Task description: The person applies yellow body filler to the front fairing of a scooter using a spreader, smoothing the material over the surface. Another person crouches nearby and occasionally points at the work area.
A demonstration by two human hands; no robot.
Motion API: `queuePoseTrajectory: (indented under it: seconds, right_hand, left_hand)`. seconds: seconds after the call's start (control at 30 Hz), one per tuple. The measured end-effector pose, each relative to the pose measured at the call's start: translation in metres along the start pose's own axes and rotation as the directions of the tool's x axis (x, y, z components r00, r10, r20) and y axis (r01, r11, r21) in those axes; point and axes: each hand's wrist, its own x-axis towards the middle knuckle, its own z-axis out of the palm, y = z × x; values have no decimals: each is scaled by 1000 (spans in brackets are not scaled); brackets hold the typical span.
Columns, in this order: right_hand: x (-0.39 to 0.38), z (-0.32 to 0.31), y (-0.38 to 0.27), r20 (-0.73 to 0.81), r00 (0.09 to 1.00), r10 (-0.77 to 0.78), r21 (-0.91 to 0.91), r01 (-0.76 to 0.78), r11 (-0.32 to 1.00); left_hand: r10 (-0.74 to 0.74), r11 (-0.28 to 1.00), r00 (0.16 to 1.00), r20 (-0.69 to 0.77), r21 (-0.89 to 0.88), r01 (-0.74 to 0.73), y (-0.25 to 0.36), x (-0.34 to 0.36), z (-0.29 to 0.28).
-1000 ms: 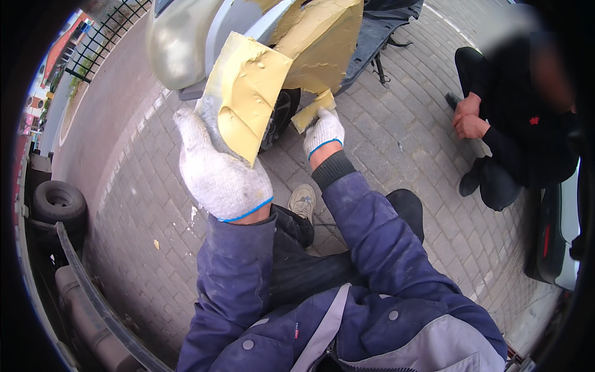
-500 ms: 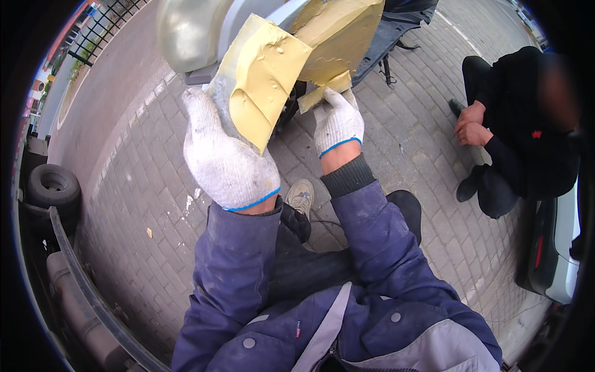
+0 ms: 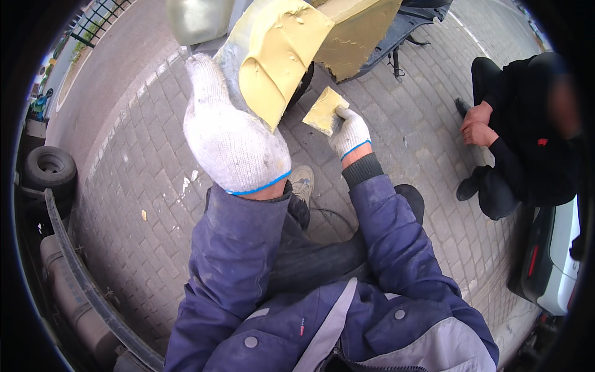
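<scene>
My left hand (image 3: 232,149), in a white knit glove, grips a flat board by its underside and edge. A thick layer of pale yellow body filler (image 3: 282,59) covers much of the board. Between the thumb and fingers of my gloved right hand (image 3: 352,133) is a small square spreader (image 3: 326,113), smeared with the same filler. It is apart from both the board and the vehicle panel. Beyond, a panel (image 3: 356,40) of the vehicle carries a broad yellow filler coat, partly hidden by the board.
A headlight (image 3: 197,22) sits left of the panel, and dark trim (image 3: 421,25) hangs at its right. A person in black (image 3: 527,136) crouches at the right, near a white car (image 3: 558,260). At the left are a wheel (image 3: 51,168) and a curved bar (image 3: 87,273). Brick paving (image 3: 136,248) lies below.
My right hand has drawn the spreader back from the panel's lower edge, toward me and slightly right, turning its coated face into view. The board has shifted slightly right.
</scene>
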Motion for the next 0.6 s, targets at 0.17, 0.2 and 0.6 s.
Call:
queuePoseTrajectory:
  seconds: [0.17,0.2,0.6]
  right_hand:
    - [30,10,-6,40,999,-15,47,13,999]
    - [34,13,-6,54,999,-10,87,5,996]
    - [-4,60,0,216,963,-160,160,127,979]
  left_hand:
    - [-37,993,999,20,115,34,3,-2,-3]
    - [-27,994,999,44,110,22,3,-1,-3]
    - [5,994,996,85,105,-14,2,2,-8]
